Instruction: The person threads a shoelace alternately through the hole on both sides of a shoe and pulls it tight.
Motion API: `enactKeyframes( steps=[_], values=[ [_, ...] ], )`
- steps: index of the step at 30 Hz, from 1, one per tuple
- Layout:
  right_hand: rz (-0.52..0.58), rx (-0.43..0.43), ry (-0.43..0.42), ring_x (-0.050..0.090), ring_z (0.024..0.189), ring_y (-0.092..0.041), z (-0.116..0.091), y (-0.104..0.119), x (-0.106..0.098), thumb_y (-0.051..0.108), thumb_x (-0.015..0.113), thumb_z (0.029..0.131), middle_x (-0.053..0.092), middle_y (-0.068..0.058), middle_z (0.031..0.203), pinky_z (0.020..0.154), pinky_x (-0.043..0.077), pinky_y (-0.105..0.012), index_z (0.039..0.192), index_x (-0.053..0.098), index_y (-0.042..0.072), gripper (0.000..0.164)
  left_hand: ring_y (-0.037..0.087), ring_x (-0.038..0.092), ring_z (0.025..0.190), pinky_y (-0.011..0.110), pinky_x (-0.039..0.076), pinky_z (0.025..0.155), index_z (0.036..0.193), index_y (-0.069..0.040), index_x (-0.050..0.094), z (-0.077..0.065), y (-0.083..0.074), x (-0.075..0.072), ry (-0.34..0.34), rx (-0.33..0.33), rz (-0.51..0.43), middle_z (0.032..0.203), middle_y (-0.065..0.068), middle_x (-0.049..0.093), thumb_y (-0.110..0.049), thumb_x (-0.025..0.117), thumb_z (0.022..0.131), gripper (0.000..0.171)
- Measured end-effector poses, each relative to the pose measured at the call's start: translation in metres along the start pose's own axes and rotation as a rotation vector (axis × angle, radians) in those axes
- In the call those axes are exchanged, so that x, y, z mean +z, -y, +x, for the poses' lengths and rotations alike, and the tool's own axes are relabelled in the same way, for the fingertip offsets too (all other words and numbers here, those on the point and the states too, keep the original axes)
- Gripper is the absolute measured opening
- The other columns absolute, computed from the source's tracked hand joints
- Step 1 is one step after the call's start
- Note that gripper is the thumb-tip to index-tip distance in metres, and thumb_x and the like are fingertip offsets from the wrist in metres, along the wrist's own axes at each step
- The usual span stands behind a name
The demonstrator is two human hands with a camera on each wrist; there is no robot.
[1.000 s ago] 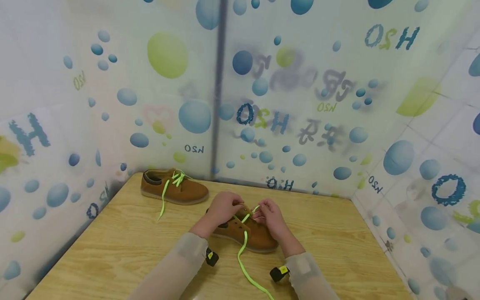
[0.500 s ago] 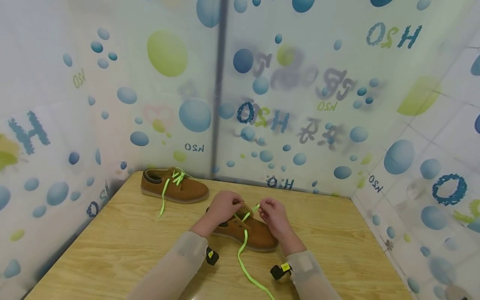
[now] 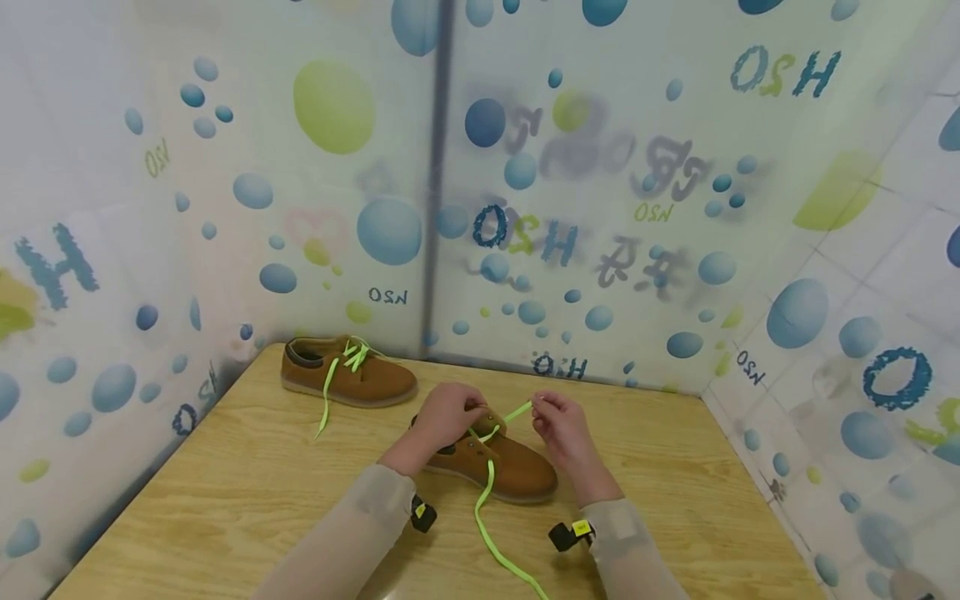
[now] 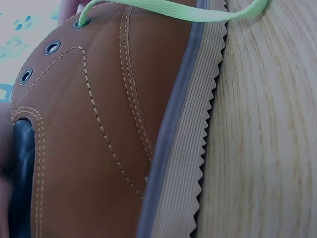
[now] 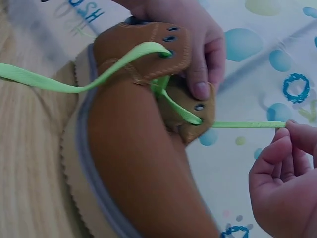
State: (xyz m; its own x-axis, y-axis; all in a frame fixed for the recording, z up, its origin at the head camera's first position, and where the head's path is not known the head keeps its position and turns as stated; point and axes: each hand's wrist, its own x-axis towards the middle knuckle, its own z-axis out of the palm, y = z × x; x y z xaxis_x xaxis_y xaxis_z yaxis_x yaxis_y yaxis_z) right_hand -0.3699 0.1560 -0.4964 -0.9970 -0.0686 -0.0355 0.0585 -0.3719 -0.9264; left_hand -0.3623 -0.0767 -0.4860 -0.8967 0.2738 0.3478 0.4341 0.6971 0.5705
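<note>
A brown lace-up shoe (image 3: 521,472) rests on the table with its toe to the right. My left hand (image 3: 447,414) reaches over its opening; in the right wrist view the left thumb (image 5: 200,89) presses on the far eyelet flap (image 5: 208,106), gripping it. With thumb and forefinger, my right hand (image 3: 567,429) pinches a neon green shoelace (image 5: 247,124), drawn straight out from an eyelet of that flap. The lace's other length (image 4: 173,11) comes out of the near flap's front eyelet and trails over the table. Several eyelets farther back hold no lace.
A matching brown shoe (image 3: 352,379), its green lace threaded, stands at the table's back left. The wooden table (image 3: 660,500) meets a bubble-patterned wall covering (image 3: 615,333) at the back. Black wrist cameras (image 3: 423,514) hang below both cuffs.
The right hand has moved right and slightly up, away from the shoe, drawing a longer stretch of lace out of the flap. The left hand stays at the shoe.
</note>
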Motion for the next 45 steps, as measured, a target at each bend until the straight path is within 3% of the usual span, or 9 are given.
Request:
enactKeyframes(
  steps=[9, 15, 22, 27, 37, 45],
  values=[
    [0.124, -0.078, -0.06, 0.061, 0.068, -0.004, 0.002, 0.031, -0.023, 0.0, 0.06, 0.106, 0.067, 0.004, 0.077, 0.061, 0.05, -0.016, 0.087, 0.071, 0.013, 0.025, 0.009, 0.07, 0.08, 0.035, 0.058, 0.077, 0.091, -0.021, 0.082, -0.001, 0.0, -0.002, 0.011, 0.003, -0.005, 0.09, -0.006, 0.079, -0.021, 0.077, 0.099, 0.009],
    [0.205, -0.112, -0.102, 0.062, 0.071, -0.006, 0.005, 0.045, -0.034, 0.004, 0.063, 0.105, 0.069, 0.002, 0.082, 0.063, 0.052, -0.017, 0.095, 0.072, 0.009, 0.015, 0.007, 0.068, 0.078, 0.033, 0.057, 0.075, 0.092, -0.022, 0.083, -0.003, 0.004, -0.002, -0.005, 0.003, 0.019, 0.09, -0.007, 0.079, -0.022, 0.076, 0.099, 0.01],
    [0.228, -0.142, -0.188, 0.063, 0.072, -0.006, -0.002, 0.051, -0.045, 0.0, 0.06, 0.106, 0.069, 0.004, 0.084, 0.065, 0.053, -0.017, 0.09, 0.073, 0.014, 0.025, 0.007, 0.068, 0.078, 0.033, 0.058, 0.075, 0.092, -0.022, 0.083, -0.008, 0.005, 0.0, 0.015, -0.009, 0.01, 0.09, -0.008, 0.079, -0.023, 0.076, 0.099, 0.01],
    [0.364, -0.155, -0.23, 0.061, 0.073, -0.009, -0.005, 0.062, -0.053, 0.002, 0.064, 0.105, 0.067, 0.0, 0.084, 0.066, 0.052, -0.019, 0.092, 0.07, 0.01, 0.016, 0.009, 0.069, 0.078, 0.035, 0.058, 0.077, 0.09, -0.021, 0.083, -0.008, 0.002, 0.001, -0.003, 0.0, 0.019, 0.09, -0.006, 0.079, -0.022, 0.077, 0.099, 0.011],
    [0.553, -0.197, -0.303, 0.059, 0.068, -0.012, -0.009, 0.085, -0.072, -0.005, 0.06, 0.104, 0.065, -0.004, 0.081, 0.06, 0.051, -0.02, 0.086, 0.07, 0.005, 0.023, 0.01, 0.07, 0.08, 0.034, 0.058, 0.077, 0.092, -0.02, 0.084, -0.005, 0.0, 0.003, -0.006, 0.001, 0.04, 0.09, -0.005, 0.08, -0.023, 0.077, 0.098, 0.009],
    [0.643, -0.223, -0.278, 0.061, 0.065, -0.013, -0.011, 0.096, -0.076, -0.007, 0.057, 0.104, 0.068, -0.007, 0.083, 0.058, 0.05, -0.021, 0.088, 0.069, 0.001, 0.022, 0.009, 0.069, 0.079, 0.034, 0.058, 0.077, 0.093, -0.021, 0.084, 0.001, 0.0, 0.003, 0.002, -0.012, 0.038, 0.091, -0.006, 0.08, -0.024, 0.077, 0.099, 0.01]
  ],
)
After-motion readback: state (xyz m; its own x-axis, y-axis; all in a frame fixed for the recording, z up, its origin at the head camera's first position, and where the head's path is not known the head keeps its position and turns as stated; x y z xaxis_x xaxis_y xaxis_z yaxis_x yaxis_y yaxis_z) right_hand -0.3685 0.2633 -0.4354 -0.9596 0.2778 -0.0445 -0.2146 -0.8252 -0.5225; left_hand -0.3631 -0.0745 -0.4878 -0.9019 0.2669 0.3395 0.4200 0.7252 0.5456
